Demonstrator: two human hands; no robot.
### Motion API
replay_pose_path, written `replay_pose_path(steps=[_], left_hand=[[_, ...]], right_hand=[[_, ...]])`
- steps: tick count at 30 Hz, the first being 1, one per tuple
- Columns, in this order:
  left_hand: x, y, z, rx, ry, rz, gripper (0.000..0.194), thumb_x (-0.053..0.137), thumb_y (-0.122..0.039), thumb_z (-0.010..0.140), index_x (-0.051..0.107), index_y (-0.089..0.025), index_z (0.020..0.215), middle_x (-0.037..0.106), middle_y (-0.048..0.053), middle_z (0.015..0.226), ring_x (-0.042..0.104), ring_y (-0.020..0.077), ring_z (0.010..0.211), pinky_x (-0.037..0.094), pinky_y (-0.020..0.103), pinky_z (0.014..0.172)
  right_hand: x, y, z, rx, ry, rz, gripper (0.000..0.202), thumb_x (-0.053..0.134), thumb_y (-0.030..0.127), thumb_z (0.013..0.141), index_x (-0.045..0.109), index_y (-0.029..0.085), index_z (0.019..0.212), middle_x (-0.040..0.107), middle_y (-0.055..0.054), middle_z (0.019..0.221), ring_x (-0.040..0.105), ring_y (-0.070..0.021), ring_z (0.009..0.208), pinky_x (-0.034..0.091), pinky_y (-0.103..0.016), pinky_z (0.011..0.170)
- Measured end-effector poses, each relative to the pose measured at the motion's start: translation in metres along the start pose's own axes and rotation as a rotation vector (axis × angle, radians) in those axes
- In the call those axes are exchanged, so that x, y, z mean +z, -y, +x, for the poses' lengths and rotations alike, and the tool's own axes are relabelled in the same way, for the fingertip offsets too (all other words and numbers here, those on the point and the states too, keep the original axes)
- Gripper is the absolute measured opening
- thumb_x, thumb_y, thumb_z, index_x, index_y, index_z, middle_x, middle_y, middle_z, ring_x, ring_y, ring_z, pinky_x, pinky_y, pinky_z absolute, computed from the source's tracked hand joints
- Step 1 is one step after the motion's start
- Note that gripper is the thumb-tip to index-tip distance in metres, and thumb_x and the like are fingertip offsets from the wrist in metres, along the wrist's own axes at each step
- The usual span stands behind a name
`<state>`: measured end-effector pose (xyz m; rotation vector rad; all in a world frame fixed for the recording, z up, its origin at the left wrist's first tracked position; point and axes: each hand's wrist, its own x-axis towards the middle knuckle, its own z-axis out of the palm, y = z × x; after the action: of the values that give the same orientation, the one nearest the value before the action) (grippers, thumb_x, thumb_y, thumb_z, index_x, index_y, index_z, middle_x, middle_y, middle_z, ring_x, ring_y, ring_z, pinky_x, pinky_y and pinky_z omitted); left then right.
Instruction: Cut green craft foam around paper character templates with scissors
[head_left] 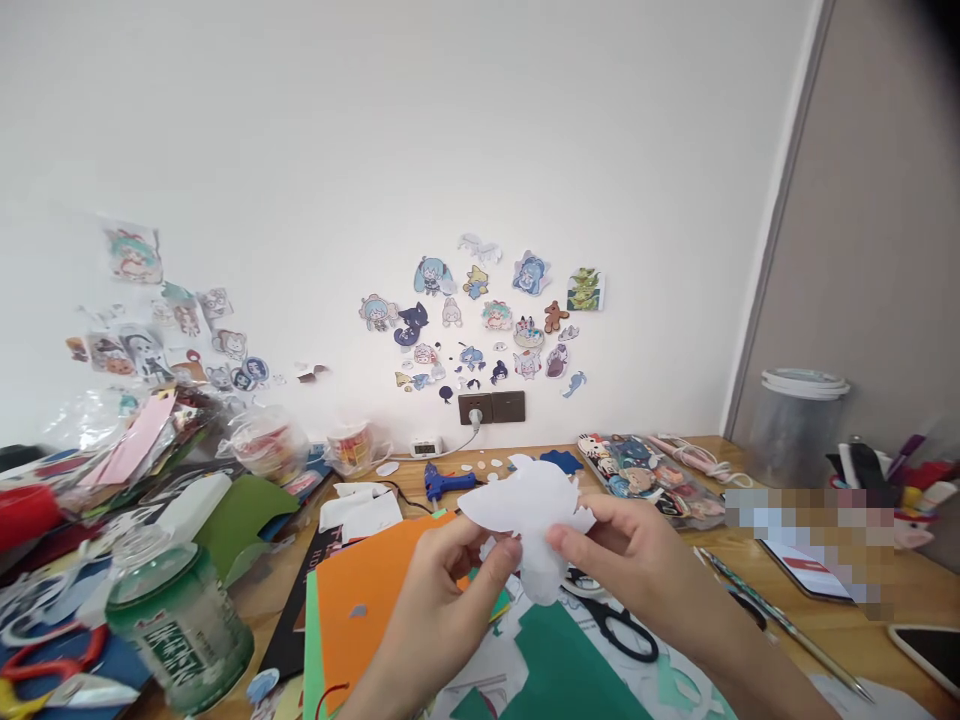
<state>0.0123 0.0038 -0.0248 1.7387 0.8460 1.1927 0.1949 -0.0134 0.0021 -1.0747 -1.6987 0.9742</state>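
A white paper cutout [531, 500] with a rounded, irregular outline is held up above the desk between my two hands. My left hand [459, 575] pinches its lower left edge between thumb and fingers. On the other side, my right hand [626, 545] grips the right edge, thumb in front. Whatever is on the cutout's far face is hidden. Below it lie black-handled scissors [619, 630], partly covered by my right hand and the paper. A dark green sheet [566, 670] and an orange sheet [367, 590] rest beneath my hands.
A blue glue gun [448, 484] lies behind my left hand. At left stand a green-labelled jar [180, 625] and red-handled scissors [56, 655] amid paper scraps. Right are a pencil [787, 625], a phone [810, 568] and a clear lidded bucket [797, 430]. Stickers cover the wall.
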Motion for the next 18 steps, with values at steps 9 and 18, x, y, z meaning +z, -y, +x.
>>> replay_pose_path(steps=[9,18], left_hand=[[-0.002,-0.012,0.003,-0.040,-0.079,-0.103,0.028,0.061,-0.042,0.081,0.066,-0.015,0.076,0.065,0.003,0.068,0.057,0.0155,0.066,0.048,0.025,0.063],[-0.003,-0.011,-0.002,-0.101,-0.236,-0.160,0.034,0.065,-0.044,0.078,0.067,-0.013,0.065,0.066,0.002,0.062,0.052,0.0098,0.058,0.040,0.018,0.054]], right_hand=[[0.007,-0.002,-0.002,-0.119,-0.183,-0.412,0.045,0.048,0.045,0.089,0.048,0.018,0.052,0.046,0.002,0.051,0.042,-0.0123,0.050,0.033,-0.024,0.047],[-0.003,-0.007,0.007,-0.033,0.124,0.421,0.045,0.069,0.057,0.074,0.059,0.021,0.098,0.064,-0.003,0.086,0.062,-0.0171,0.079,0.050,-0.027,0.074]])
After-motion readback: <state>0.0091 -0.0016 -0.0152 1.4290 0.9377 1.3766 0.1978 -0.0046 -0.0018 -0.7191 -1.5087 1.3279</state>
